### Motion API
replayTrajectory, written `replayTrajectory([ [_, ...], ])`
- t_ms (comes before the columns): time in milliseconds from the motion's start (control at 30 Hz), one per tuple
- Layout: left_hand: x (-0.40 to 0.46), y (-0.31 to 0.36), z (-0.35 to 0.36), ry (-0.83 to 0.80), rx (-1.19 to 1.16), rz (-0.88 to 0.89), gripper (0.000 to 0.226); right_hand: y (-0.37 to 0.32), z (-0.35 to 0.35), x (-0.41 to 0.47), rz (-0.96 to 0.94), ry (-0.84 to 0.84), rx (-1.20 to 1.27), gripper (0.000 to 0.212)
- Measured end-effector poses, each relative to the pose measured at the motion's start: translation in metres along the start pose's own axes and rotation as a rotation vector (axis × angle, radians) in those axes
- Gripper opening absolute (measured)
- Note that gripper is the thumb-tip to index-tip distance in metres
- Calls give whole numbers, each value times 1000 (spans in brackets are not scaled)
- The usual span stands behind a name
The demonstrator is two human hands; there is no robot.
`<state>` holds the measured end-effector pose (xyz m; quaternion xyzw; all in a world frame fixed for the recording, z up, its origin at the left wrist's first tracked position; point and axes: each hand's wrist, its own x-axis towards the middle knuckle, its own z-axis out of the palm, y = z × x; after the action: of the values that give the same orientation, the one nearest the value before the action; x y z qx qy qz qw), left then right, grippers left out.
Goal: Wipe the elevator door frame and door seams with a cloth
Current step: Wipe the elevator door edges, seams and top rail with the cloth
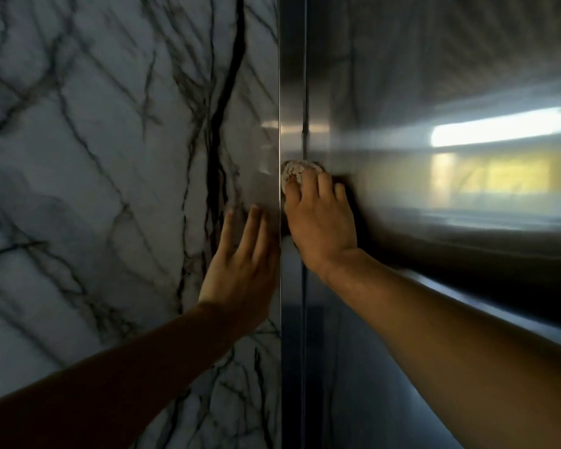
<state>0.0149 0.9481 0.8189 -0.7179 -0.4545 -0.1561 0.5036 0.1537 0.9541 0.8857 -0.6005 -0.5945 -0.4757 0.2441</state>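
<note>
Here the right hand [321,222] fingers [308,183] clamp the cloth [293,171] against the door seam [304,92].

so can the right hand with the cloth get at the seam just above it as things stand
Probably yes. The right hand already presses the cloth against the steel frame at the dark seam, and nothing blocks the seam above. The left hand lies flat on the marble wall, out of the way.

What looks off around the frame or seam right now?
Nothing stands out. The right hand presses the cloth against the seam; the left hand rests flat on the marble wall. No dents or spills show; the door is blurred.
</note>
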Motion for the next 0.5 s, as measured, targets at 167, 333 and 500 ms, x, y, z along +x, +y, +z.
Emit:
replayTrajectory([
  [167,-26,31,22,-20,-37,12,88,-14,24,-43,-2,-1,-33,44],
  [333,-48,47,37,19,-83,9,76,-22,44,-75,-10,76,-68,39],
  [500,-75,67,53,14,-164,35,72,-37,76,-129,-42,133,-60,38],
])
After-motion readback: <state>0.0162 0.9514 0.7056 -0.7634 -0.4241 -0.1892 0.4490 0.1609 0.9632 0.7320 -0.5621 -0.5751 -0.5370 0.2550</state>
